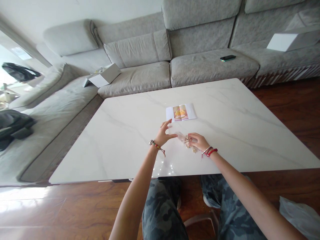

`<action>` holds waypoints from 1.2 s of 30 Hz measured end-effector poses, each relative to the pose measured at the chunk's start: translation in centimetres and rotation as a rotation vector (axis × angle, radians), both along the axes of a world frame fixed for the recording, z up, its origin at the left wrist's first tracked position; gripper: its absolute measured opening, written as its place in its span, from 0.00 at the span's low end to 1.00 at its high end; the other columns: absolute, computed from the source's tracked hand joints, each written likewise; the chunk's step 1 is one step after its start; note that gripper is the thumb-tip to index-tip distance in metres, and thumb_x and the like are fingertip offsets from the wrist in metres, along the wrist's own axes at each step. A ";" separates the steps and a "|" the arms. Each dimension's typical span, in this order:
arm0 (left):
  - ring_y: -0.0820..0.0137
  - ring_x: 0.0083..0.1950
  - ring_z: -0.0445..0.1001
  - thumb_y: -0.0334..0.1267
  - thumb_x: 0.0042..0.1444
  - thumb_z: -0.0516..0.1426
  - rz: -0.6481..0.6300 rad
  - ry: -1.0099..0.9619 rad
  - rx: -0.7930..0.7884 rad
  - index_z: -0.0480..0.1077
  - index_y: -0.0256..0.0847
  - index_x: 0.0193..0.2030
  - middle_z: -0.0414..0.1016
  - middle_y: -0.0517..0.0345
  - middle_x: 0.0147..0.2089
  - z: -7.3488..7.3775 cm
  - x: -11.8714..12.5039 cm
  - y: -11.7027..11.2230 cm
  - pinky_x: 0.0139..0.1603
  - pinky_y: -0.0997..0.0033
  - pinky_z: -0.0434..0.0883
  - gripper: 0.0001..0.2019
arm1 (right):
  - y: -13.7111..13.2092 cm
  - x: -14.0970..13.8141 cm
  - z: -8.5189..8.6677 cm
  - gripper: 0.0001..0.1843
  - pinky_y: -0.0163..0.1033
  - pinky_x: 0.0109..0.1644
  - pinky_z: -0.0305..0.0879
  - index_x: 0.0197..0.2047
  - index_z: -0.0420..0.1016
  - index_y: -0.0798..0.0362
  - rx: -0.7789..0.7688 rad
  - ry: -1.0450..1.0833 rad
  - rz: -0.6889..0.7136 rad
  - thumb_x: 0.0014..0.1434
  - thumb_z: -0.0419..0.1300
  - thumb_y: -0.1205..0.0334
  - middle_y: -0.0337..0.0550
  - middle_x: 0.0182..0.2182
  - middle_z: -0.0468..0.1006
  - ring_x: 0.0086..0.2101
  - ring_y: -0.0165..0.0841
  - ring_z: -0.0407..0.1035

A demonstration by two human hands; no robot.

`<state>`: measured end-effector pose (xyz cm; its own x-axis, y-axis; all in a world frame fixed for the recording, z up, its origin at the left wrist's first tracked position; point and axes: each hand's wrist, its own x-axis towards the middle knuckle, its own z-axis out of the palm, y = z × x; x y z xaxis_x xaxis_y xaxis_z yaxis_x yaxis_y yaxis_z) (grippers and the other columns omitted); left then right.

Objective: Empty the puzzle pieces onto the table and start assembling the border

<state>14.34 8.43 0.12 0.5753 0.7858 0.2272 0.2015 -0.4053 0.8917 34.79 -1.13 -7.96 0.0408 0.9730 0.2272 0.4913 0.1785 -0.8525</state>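
Between left hand [163,133], right hand [199,141], blurred packet [183,137]

Head camera: faces forward-down over table [250,133] (wide lens), near left hand [163,134], right hand [199,141]; sofa [140,80] beyond.

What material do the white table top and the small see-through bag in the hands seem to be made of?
White table top: looks like polished marble or sintered stone, with grey veins and glossy reflections. Small see-through bag: probably thin clear plastic film; pale pieces show through it.
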 end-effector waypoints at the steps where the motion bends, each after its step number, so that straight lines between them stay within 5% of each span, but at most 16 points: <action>1: 0.62 0.53 0.60 0.41 0.35 0.64 -0.006 0.005 0.023 0.55 0.47 0.56 0.57 0.50 0.53 0.1 0.1 0.0 0.54 0.56 0.60 0.38 | -0.1 0.2 0.0 0.22 0.46 0.53 0.57 0.44 0.71 0.53 0.006 -0.010 -0.001 0.42 0.62 0.63 0.47 0.43 0.71 0.46 0.37 0.64; 11: 0.63 0.53 0.60 0.42 0.36 0.63 0.014 -0.009 0.084 0.56 0.47 0.55 0.57 0.50 0.52 0.7 0.0 0.1 0.53 0.57 0.61 0.36 | -1.5 0.5 -0.4 0.27 0.47 0.54 0.56 0.51 0.62 0.51 0.099 -0.220 0.084 0.45 0.59 0.63 0.48 0.48 0.66 0.49 0.38 0.60; 18: 0.63 0.55 0.60 0.39 0.36 0.63 0.082 -0.122 -0.067 0.57 0.47 0.54 0.55 0.52 0.56 1.3 -1.3 -0.3 0.56 0.60 0.59 0.35 | -0.7 -0.2 0.2 0.26 0.48 0.54 0.54 0.52 0.61 0.53 0.127 -0.399 0.144 0.47 0.57 0.66 0.49 0.49 0.64 0.51 0.38 0.56; 21: 0.62 0.55 0.60 0.40 0.39 0.61 0.235 -0.224 -0.235 0.55 0.50 0.55 0.51 0.53 0.59 0.2 -3.3 -1.1 0.51 0.63 0.65 0.34 | -0.5 -0.4 0.2 0.19 0.46 0.51 0.57 0.46 0.67 0.52 0.099 -0.443 0.169 0.48 0.56 0.68 0.46 0.42 0.69 0.46 0.36 0.61; 25: 0.66 0.54 0.62 0.41 0.43 0.58 0.560 -0.235 -0.399 0.51 0.53 0.56 0.50 0.52 0.60 -3.1 -7.2 -2.6 0.48 0.68 0.67 0.32 | -0.7 -0.2 0.0 0.13 0.41 0.46 0.62 0.40 0.71 0.52 0.080 -0.409 0.071 0.52 0.51 0.71 0.45 0.37 0.70 0.40 0.32 0.64; 30: 0.61 0.55 0.59 0.43 0.39 0.60 0.828 0.271 -0.228 0.50 0.45 0.58 0.50 0.47 0.58 -5.9 -11.2 -4.4 0.53 0.61 0.62 0.38 | -2.2 0.6 0.3 0.11 0.40 0.45 0.63 0.37 0.71 0.52 0.102 -0.341 -0.007 0.52 0.51 0.71 0.44 0.36 0.70 0.38 0.31 0.65; 36: 0.51 0.62 0.45 0.47 0.46 0.53 0.862 0.900 -0.159 0.49 0.39 0.59 0.46 0.41 0.61 -6.1 -12.0 -5.2 0.55 0.50 0.55 0.33 | -4.5 0.8 0.0 0.14 0.45 0.48 0.61 0.42 0.69 0.51 0.093 -0.443 0.053 0.50 0.55 0.68 0.46 0.41 0.68 0.44 0.36 0.62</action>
